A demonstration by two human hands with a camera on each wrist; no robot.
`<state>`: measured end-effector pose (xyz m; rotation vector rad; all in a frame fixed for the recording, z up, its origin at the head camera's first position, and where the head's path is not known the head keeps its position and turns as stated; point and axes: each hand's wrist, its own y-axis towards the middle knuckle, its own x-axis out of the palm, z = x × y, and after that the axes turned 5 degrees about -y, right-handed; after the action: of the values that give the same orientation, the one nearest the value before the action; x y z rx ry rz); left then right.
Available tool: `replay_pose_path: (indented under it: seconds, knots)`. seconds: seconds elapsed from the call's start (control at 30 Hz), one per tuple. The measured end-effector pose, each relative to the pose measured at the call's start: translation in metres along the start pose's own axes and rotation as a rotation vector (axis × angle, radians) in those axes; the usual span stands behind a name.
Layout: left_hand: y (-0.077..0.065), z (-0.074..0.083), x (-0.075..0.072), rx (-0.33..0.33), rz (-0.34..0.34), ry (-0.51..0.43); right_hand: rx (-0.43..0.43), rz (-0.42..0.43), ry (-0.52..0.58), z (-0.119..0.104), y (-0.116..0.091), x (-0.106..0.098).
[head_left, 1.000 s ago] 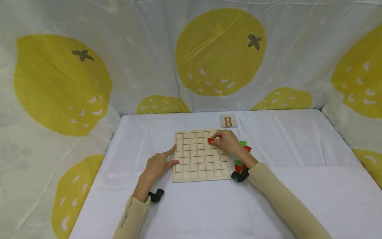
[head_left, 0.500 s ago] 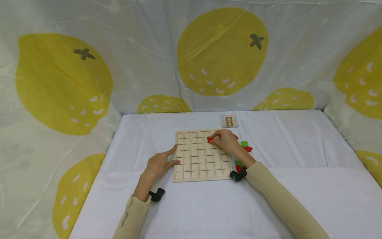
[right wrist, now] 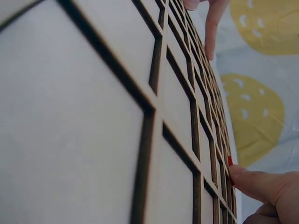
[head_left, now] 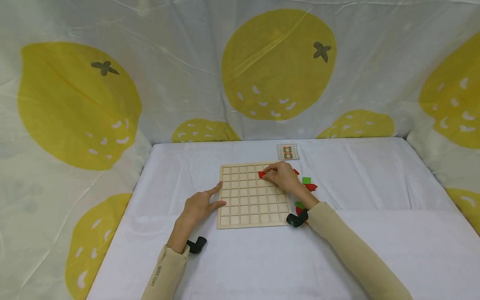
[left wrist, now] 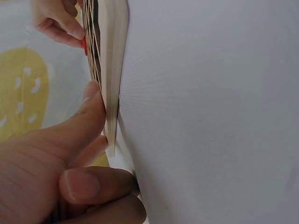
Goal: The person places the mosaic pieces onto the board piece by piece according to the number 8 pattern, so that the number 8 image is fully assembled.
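Note:
A square wooden grid board (head_left: 243, 198) lies flat on the white cloth. My right hand (head_left: 283, 174) pinches a small red piece (head_left: 261, 175) between thumb and fingers, at a cell in the upper right part of the grid. The piece's exact shape is mostly covered by the fingertips. At the board's left edge is my left hand (head_left: 196, 207), its thumb and index finger spread and touching the rim. In the left wrist view, the left thumb (left wrist: 96, 102) rests against the board's edge, with other fingers bent beside it.
Beyond the board's far right corner lies a small card (head_left: 288, 152) with a printed grid pattern. Right of the board are a green square piece (head_left: 306, 180), a red pointed piece (head_left: 311, 187) and other pieces partly behind the right arm. A lemon-print cloth (head_left: 277, 64) hangs behind.
My right hand has shifted slightly left over the grid with the red piece. My left hand stays at the board's left edge.

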<state>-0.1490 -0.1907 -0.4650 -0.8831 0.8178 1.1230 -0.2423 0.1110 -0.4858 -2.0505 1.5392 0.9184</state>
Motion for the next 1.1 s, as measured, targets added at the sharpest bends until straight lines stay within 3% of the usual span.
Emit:
replay_pose_path:
  seconds: [0.63, 0.83, 1.1]
  knots:
    - [0.0, -0.001, 0.0, -0.007, -0.006, 0.0, 0.025, -0.006, 0.042, -0.004, 0.003, 0.005]
    - [-0.001, -0.002, -0.002, -0.008, -0.007, -0.001, 0.058, 0.005, 0.055, -0.003, -0.006, -0.007]
    - [0.0, 0.0, -0.001, -0.001, -0.009, -0.012, 0.105, 0.021, 0.041, 0.015, -0.031, -0.04]
